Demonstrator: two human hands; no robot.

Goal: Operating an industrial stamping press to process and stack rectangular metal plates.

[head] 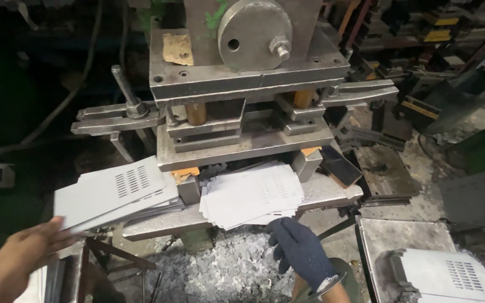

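My left hand (pixel 26 249), bare, grips the near corner of a stack of grey slotted metal sheets (pixel 113 191) that rests on the left end of the press bed. My right hand (pixel 301 249), in a dark blue knit glove, hangs just below a fanned pile of white punched sheets (pixel 251 193) lying under the steel press die (pixel 245 132). Its fingers are loosely curled and hold nothing; the fingertips are close to the pile's front edge.
The big press head with a round steel disc (pixel 254 31) stands above the die. Metal offcuts (pixel 231 269) heap on the floor below. More slotted sheets (pixel 447 275) lie on a bench at lower right. Clamps stick out left (pixel 116 118) and right (pixel 360 90).
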